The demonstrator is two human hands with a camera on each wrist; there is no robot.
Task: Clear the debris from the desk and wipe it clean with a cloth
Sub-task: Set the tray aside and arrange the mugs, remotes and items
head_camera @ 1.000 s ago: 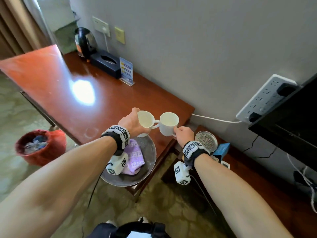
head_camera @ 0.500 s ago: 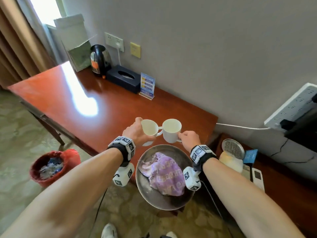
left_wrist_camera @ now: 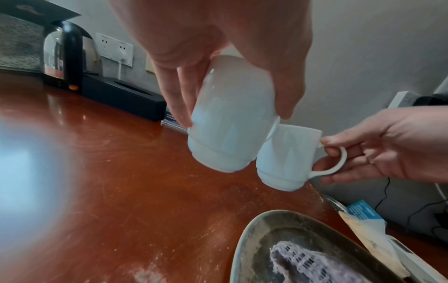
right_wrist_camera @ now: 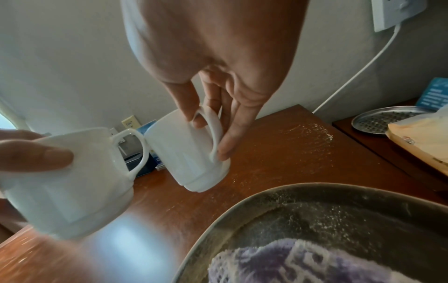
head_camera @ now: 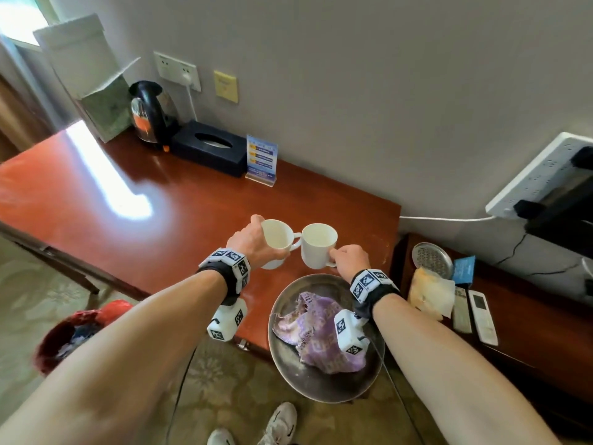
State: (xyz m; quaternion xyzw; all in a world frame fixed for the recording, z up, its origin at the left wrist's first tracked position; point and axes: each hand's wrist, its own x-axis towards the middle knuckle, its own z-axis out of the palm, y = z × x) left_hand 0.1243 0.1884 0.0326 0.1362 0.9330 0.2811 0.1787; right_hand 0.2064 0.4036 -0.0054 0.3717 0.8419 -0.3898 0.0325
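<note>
The brown table [head_camera: 134, 220] is filling the middle of the frame. A round metal pan [head_camera: 288, 364] is sitting at its lower right edge, with the purple cloth [head_camera: 316, 335] lying inside. The left hand [head_camera: 253, 242] is wrapping its grip around a white cup [head_camera: 276, 234]. The right hand [head_camera: 349, 258] is pinching another cup's handle [left_wrist_camera: 332, 162].

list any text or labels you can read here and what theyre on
No text can be read with certainty.
Blue sign card on the desk: lines of print, too small and blurred to read.
Blue packet on the side cabinet: print too blurred to read.
Wrist markers: black-and-white coded patterns, no words.
Purple cloth in the metal bowl: woven pattern, no clear letters.
Two white cups: no marks visible.
</note>
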